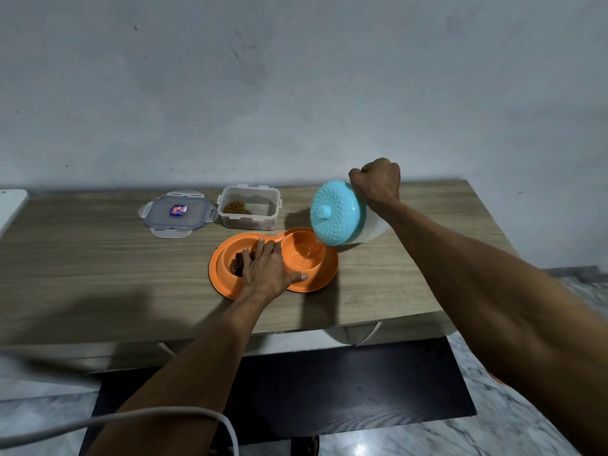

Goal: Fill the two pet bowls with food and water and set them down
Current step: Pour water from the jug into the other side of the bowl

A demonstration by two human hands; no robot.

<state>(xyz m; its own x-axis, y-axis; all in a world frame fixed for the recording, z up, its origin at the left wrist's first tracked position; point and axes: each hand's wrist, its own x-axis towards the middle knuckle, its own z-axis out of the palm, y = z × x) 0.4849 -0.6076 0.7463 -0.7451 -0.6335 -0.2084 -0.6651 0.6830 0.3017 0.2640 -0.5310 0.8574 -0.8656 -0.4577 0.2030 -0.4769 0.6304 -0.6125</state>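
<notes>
An orange double pet bowl [316, 283] lies on the wooden table [98, 258]. Its left cup holds brown kibble [237, 263]; its right cup [304, 255] has clear water in it. My left hand [268, 269] lies flat across the middle of the dish, fingers spread, pressing it down. My right hand [376, 184] grips the handle of a jug with a light blue lid [335, 212], tilted toward the right cup, and a thin stream of water runs from its spout into that cup.
A clear plastic food container [250, 207] with some kibble stands behind the dish, its lid [179, 213] lying to the left. A wall rises right behind the table. A dark mat [345, 390] and a white cable [131, 419] lie below the front edge.
</notes>
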